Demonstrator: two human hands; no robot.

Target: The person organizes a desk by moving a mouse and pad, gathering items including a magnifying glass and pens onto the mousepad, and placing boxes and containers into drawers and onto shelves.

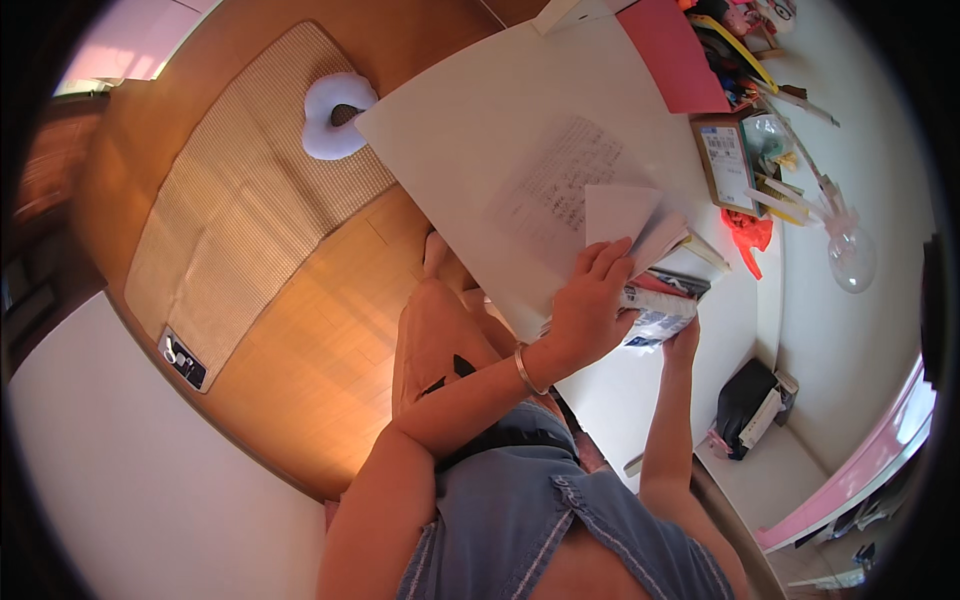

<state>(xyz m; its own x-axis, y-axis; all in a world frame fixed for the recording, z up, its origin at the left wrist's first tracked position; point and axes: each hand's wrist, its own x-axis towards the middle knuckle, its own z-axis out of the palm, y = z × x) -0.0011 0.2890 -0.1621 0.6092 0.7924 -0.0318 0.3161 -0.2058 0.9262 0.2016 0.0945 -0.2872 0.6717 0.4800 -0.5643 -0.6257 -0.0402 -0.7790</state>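
My left hand (596,304), with a bangle at the wrist, reaches across a stack of papers and books. Its fingertips press over white paper (616,214), and its thumb is by the near end of the stack. Behind the fingers, more pages (660,244) fan out beside a thin book or folder (709,253). A blue-and-white printed packet or cover (660,319) forms the near end, gripped at its lower right edge by my right hand (681,341). That hand's fingers are partly hidden under it. A sheet covered with writing (574,172) lies flat on the white desk (465,112).
Along the wall stand a pink box (671,56), a labelled carton (724,165), a red plastic bag (748,236) and a clear balloon-like globe (853,259). A black bag (744,405) sits at right. On the floor, a woven mat (247,165) bears a white U-shaped pillow (330,139).
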